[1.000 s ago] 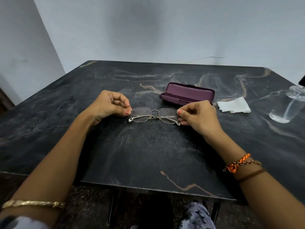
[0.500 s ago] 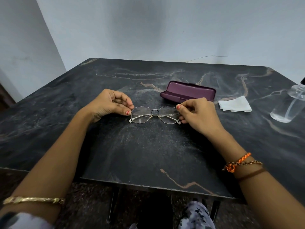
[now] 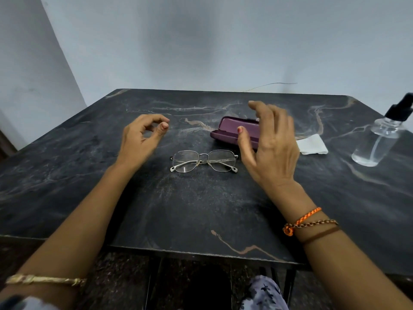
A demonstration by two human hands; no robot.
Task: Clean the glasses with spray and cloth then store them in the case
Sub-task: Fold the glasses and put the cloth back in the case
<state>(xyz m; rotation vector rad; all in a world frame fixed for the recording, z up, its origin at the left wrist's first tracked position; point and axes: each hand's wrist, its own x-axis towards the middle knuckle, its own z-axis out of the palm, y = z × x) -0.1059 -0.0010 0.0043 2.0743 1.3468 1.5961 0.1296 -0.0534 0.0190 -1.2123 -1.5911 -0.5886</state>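
Both hands have just let go of the glasses, which now lie folded on the table, just in front of the case. That frees me, I judge, for the spray or cloth; cleaning has not begun. My left hand hovers empty left of the frame, fingers loosely curled. My right hand is raised, fingers spread, holding nothing, over the case's right end.

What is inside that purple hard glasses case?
The purple hard glasses case is open, yet nothing shows inside; the right hand covers much of it. The folded metal-framed glasses lie outside.
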